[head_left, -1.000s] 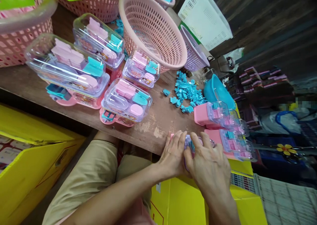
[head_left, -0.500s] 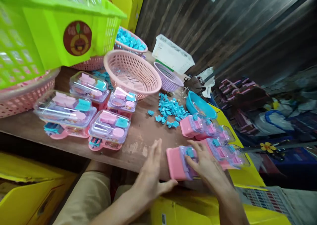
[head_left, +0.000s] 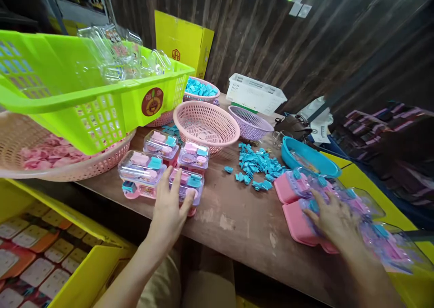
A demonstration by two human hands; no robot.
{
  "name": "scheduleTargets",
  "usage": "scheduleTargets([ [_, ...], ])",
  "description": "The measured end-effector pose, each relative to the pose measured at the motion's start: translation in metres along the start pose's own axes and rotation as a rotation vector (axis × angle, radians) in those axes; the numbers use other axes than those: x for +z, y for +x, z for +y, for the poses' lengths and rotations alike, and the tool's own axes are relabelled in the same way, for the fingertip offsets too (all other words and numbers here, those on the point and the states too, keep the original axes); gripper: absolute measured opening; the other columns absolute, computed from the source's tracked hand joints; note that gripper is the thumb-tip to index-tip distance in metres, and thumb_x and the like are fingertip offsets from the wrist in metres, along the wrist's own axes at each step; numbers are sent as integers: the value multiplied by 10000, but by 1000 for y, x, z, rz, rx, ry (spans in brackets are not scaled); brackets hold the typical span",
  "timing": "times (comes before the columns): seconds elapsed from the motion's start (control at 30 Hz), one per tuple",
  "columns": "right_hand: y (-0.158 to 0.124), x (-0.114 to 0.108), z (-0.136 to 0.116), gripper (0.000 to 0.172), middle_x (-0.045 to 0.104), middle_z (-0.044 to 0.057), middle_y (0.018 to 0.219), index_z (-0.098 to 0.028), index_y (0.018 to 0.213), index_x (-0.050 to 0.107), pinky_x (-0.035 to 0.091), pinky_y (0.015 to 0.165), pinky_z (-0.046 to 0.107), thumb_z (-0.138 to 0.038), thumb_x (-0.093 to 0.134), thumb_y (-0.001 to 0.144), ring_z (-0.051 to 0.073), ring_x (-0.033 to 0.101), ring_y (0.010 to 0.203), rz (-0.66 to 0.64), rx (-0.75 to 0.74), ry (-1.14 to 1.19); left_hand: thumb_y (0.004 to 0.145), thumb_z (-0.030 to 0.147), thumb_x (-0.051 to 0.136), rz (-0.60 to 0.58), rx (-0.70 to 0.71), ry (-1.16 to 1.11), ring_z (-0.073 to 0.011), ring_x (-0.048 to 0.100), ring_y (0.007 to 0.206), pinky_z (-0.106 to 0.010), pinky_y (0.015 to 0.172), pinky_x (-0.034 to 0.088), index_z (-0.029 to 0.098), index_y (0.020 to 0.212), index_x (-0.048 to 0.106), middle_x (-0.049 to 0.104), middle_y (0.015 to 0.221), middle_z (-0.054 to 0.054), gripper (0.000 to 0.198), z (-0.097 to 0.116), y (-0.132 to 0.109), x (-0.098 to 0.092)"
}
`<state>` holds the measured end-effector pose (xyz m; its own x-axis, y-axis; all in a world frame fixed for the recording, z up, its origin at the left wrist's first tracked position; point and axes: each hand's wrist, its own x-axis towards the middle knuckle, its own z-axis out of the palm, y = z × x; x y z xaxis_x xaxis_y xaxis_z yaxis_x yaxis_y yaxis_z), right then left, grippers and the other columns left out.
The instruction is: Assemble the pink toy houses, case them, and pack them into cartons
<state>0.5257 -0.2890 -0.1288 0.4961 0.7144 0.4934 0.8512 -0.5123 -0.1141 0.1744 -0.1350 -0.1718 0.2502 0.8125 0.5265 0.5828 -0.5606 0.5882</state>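
My left hand (head_left: 169, 210) has its fingers spread over the nearest of several pink toy cases (head_left: 186, 181) with clear lids; whether it touches the lid I cannot tell. These cases stand in a cluster at the table's middle left, with pink and blue pieces on top. On the right, my right hand (head_left: 335, 217) curls its thumb and fingers over a pink-and-purple toy case (head_left: 300, 222) lying on its side in a row of similar ones. Its fingers hide part of that case. A heap of small blue plastic pieces (head_left: 259, 163) lies between the two groups.
A green basket (head_left: 135, 102) of clear covers rests over a large pink basket (head_left: 115, 161) at left. Behind are an oval pink basket (head_left: 206, 122), a purple basket (head_left: 251, 122), a white crate (head_left: 256, 93) and a blue basin (head_left: 310, 158). Yellow cartons (head_left: 84, 258) flank the table.
My right hand has moved the pink-and-purple case right, against the row. My left hand has gone left to the clear-lidded cases. The view has turned left.
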Motion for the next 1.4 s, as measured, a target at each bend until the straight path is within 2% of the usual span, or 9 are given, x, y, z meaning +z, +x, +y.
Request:
scheduleTargets([
  [0.13,-46,-3,-100,485,571,138,1166,-215,1254,464,475,819,450,-485,387,859,259,587,939,-198,-87,345,878,328,460,-41,-20,-22,-359,240,1317,-547,1003,328,132,1424,155,199,1440,-224,655,42,-35,8],
  [0.27,-71,-3,-157,503,491,91,1316,-239,1335,379,408,974,416,-470,366,888,225,482,1175,-391,-78,564,752,401,631,-346,-11,-233,-366,247,1318,-578,1015,293,176,1445,16,264,1420,-203,953,57,-54,13],
  [0.4,-56,-6,-151,512,471,95,1343,-214,1289,444,339,1040,429,-500,376,870,225,404,1256,-475,-53,626,583,488,754,-648,-84,-536,-372,94,1370,-603,1066,156,188,1446,-5,152,1480,-192,1188,41,-45,27],
  [0.53,-35,-11,-131,442,505,71,1305,-232,1256,480,329,1051,409,-430,367,878,202,431,1232,-537,-100,651,607,347,766,-740,-123,-775,-313,12,1384,-521,1102,166,196,1434,-110,-30,1512,-174,1214,59,-66,48],
  [0.7,-27,-19,-117,384,528,61,1253,-237,1165,537,336,1047,378,-400,357,868,189,447,1209,-595,-118,583,588,353,776,-647,-138,-731,-332,-82,1370,-579,1088,108,173,1410,-187,-51,1500,-214,1279,95,-89,71],
  [0.8,-32,-21,-120,441,490,88,1277,-220,1206,479,337,1039,399,-458,402,843,211,422,1223,-588,-104,462,500,470,799,-654,-107,-659,-359,-95,1363,-641,1053,19,159,1405,-178,-16,1490,-248,1367,95,-75,89],
  [0.97,-40,-19,-129,413,517,116,1164,-190,1128,451,399,950,407,-411,464,779,241,488,1113,-501,-116,266,483,452,783,-641,-75,-643,-343,21,1380,-582,1090,72,93,1400,-125,100,1475,-261,1339,96,-67,113],
  [1.2,-41,-19,-139,286,556,99,1001,-190,1023,479,437,808,381,-326,450,774,247,541,929,-425,-142,100,490,452,754,-634,-87,-681,-367,98,1370,-623,1070,68,100,1395,-134,135,1465,-260,1316,99,-72,113],
  [1.4,-41,-24,-147,326,533,92,1109,-207,1104,510,440,776,391,-310,428,806,254,540,935,-477,-208,-28,487,421,752,-659,-79,-698,-378,99,1367,-635,1065,41,72,1393,-129,136,1460,-277,1311,98,-67,111],
])
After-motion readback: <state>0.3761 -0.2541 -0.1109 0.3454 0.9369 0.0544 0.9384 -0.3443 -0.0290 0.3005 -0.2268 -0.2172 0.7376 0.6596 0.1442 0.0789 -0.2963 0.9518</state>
